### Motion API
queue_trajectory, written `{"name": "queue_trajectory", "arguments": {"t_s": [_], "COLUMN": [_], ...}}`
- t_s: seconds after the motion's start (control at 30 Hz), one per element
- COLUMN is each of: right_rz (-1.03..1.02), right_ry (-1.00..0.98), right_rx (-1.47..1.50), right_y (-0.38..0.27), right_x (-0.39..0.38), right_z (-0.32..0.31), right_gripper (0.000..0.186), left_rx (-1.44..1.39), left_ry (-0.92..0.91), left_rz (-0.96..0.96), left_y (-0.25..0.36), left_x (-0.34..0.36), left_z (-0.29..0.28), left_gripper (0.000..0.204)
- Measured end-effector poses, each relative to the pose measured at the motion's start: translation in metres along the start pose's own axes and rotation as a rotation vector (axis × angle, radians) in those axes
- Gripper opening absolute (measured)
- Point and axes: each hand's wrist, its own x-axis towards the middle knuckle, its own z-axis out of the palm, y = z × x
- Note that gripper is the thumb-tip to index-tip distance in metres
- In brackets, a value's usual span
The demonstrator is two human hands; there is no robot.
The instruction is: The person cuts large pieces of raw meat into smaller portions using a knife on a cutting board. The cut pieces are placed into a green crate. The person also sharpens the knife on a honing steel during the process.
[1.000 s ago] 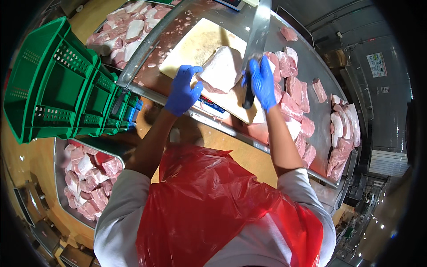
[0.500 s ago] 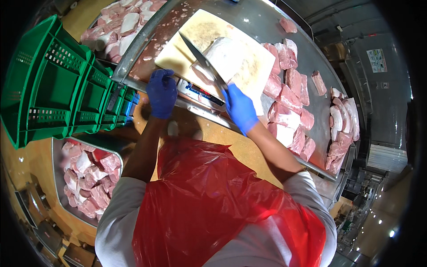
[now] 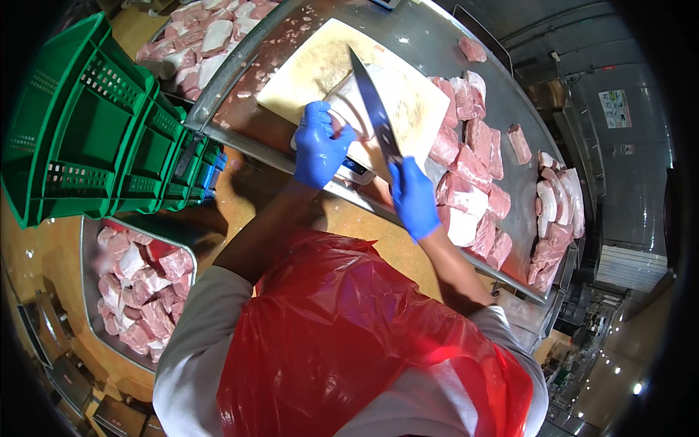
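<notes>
My right hand (image 3: 415, 197), in a blue glove, grips the handle of a long knife (image 3: 374, 105). The blade points away and slightly left, over a pale block of meat (image 3: 356, 105) with a white fat side. That meat lies on a cream cutting board (image 3: 306, 65). My left hand (image 3: 320, 149), also gloved in blue, is at the meat's near left side, thumb and bent fingers apart. Whether it touches the meat I cannot tell. Partly covered by my left hand, a small scale (image 3: 355, 169) sits at the table's near edge.
Several cut meat pieces (image 3: 470, 164) stand right of the board on the metal table (image 3: 415, 29), with meat slices (image 3: 559, 197) farther right. Green crates (image 3: 80, 124) are stacked at left. Metal tubs hold more meat: a near tub (image 3: 91, 291) and another beyond the crates.
My left hand has moved right and up to the meat's near left side. The knife's tip has swung right, across the meat, and my right hand has shifted slightly right and nearer.
</notes>
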Motion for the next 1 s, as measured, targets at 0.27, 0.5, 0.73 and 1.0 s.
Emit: {"name": "queue_trajectory", "arguments": {"t_s": [0.27,0.5,0.73,1.0], "right_rz": [-0.051,-0.016,-0.006,0.028], "right_ry": [-0.126,-0.547,-0.482,-0.126], "right_rx": [-0.137,-0.459,-0.361,0.047], "right_y": [-0.046,0.058,0.04,-0.078], "right_x": [0.077,-0.011,-0.051,0.069], "right_z": [0.041,-0.045,-0.093,0.057], "right_gripper": [0.016,0.025,0.013,0.02], "left_rx": [0.095,0.304,0.24,-0.09], "left_ry": [0.088,0.059,-0.063,-0.152], "left_rz": [-0.102,0.235,-0.001,-0.303], "left_y": [-0.034,-0.053,-0.051,-0.041], "left_x": [-0.003,-0.001,0.004,0.01], "left_z": [-0.019,-0.034,-0.068,-0.067], "left_gripper": [0.02,0.015,0.013,0.014]}}
